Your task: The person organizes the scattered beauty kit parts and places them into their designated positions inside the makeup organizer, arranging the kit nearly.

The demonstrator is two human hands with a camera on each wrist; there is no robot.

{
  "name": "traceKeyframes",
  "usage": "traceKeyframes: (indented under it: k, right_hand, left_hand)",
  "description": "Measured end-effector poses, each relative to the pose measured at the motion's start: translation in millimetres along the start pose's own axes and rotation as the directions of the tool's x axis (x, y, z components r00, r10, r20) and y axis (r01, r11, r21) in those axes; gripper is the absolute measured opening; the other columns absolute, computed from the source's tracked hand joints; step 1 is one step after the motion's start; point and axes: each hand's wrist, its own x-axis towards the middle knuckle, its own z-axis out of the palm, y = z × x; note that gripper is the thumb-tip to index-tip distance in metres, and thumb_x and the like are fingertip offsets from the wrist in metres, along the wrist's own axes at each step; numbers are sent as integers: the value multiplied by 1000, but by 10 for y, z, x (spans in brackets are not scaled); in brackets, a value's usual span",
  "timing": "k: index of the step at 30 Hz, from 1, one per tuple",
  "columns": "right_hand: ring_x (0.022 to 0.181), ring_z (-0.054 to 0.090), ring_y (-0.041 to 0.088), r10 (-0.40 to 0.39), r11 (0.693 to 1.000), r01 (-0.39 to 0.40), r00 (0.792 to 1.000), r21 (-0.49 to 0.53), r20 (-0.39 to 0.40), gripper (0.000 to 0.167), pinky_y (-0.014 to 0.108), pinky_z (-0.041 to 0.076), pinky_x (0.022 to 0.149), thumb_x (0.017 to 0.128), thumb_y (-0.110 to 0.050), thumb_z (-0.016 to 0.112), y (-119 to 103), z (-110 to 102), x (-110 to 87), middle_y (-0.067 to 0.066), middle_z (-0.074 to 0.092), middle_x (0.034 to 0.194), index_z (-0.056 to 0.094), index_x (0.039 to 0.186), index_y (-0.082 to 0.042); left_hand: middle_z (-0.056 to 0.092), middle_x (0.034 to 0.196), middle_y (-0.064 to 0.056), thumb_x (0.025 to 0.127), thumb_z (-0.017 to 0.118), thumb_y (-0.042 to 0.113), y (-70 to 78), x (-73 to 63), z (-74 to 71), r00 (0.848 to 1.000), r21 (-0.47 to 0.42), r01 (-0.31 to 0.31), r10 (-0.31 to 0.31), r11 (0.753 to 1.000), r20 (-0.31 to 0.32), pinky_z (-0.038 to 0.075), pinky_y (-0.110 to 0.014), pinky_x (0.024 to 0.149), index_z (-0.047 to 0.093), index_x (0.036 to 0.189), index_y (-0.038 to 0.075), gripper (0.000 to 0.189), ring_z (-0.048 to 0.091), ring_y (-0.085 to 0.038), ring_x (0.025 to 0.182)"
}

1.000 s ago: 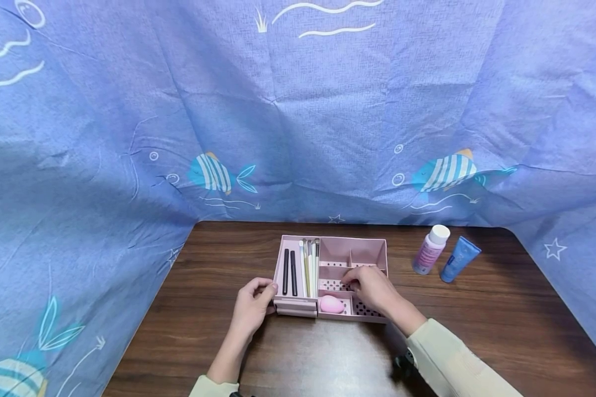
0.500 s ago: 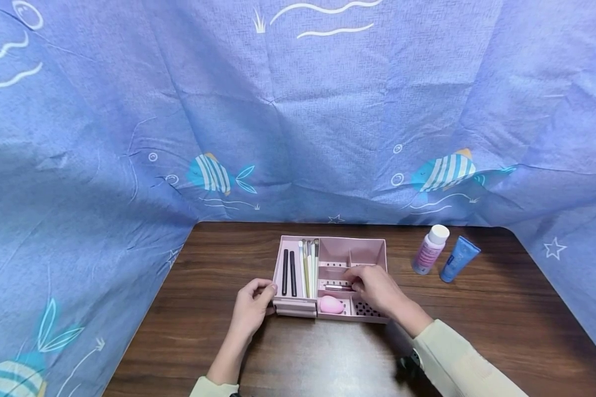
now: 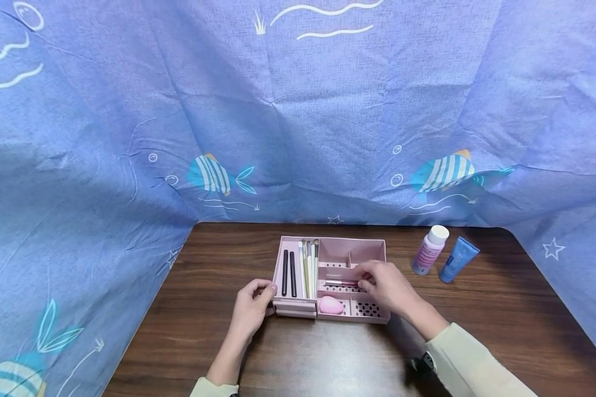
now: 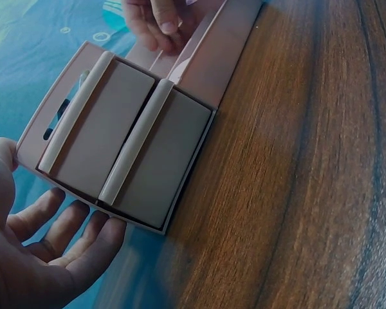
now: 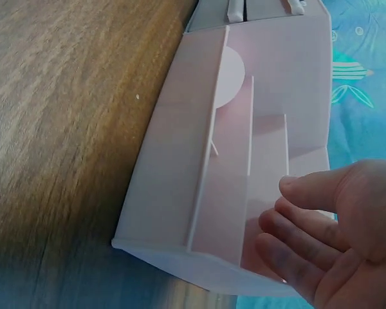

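A pink desk organizer (image 3: 352, 318) stands on the table. My left hand (image 3: 250, 309) grips its left side, thumb at the top edge and fingertips against the side wall, beside two small drawers (image 4: 161, 154). My right hand (image 3: 384, 284) hovers at the right end of the middle compartment; in the right wrist view its thumb and fingers are apart with nothing between them. Just left of those fingers, a slim silver and dark red stick (image 3: 341, 283) lies lengthwise in that compartment. A pink makeup sponge (image 3: 331, 305) sits in the front left compartment.
Two black pens (image 3: 293, 274) and several makeup brushes (image 3: 310, 270) lie in the organizer's left section. On the right of the table stand a pink bottle with a white cap (image 3: 429, 251) and a blue tube (image 3: 458, 260). A blue fish-print cloth (image 3: 298, 138) hangs behind.
The silver and dark red stick has come into view in the middle compartment, and my right hand has let go of it and drawn back to the right. My left hand has stayed put.
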Motion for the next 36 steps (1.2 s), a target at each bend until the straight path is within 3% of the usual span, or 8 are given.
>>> traceKeyframes:
  k: [9,17,23,36]
  right_hand:
    - [79,68,10,6,999,-3,997,35,-81,20,32,61,71,85,-5,80,69,-155,-149,2,75,94,77,104,-10]
    - [77,71,11,39,995,-28,992,95,-116,24,27,61,65,86,-2,79,198,-293,-291,6,75,98,76,109,-7]
    - [79,72,16,80,995,-71,986,66,-148,21,33,63,67,86,-5,80,335,-383,-401,6,76,96,76,106,-7]
    - [81,74,22,194,980,-199,958,-3,-211,20,34,59,68,85,-15,83,674,-544,-682,9,77,98,76,103,-11]
  left_hand:
    - [64,88,-5,97,67,10,27,2,4,1000,0,4,-4,1000,-1,66,-38,71,67,114,-6,24,64,-11,80]
    - [65,89,-6,97,66,10,34,6,1,1000,6,6,-6,1000,-2,66,-37,70,66,115,-7,24,65,-12,79]
    - [65,90,-7,97,66,10,23,-2,-5,1000,4,9,-9,1000,2,66,-36,70,66,115,-7,24,65,-12,80]
    - [64,90,-7,97,67,11,28,-17,-10,1000,4,4,-4,1000,3,66,-37,70,67,114,-6,25,64,-12,80]
